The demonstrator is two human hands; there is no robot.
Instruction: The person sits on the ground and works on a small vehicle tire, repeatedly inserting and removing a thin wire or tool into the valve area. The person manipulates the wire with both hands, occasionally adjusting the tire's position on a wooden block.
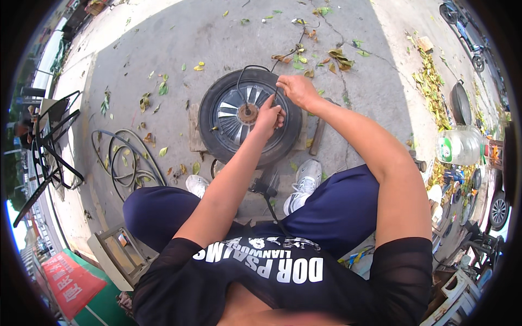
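Note:
A wheel with a black tyre (pixel 208 127) and a finned silver hub (pixel 231 122) lies flat on the ground in front of me. From its rusty centre a black cable (pixel 240 81) loops up and bends back toward my hands. My left hand (pixel 269 117) is over the hub's right side, its fingers closed on the cable. Just beyond it, above the tyre's right edge, my right hand (pixel 298 92) pinches the cable too. A wooden block (pixel 194 129) shows from beneath the wheel. The fingertips are partly hidden.
A long bar-like tool (pixel 319 130) lies right of the wheel. A black tool (pixel 265 187) rests between my shoes. Coiled hose (pixel 122 163) is on the left, near a black metal frame (pixel 46 141). At right are a clear plastic jug (pixel 459 145) and a dark pan (pixel 460 103).

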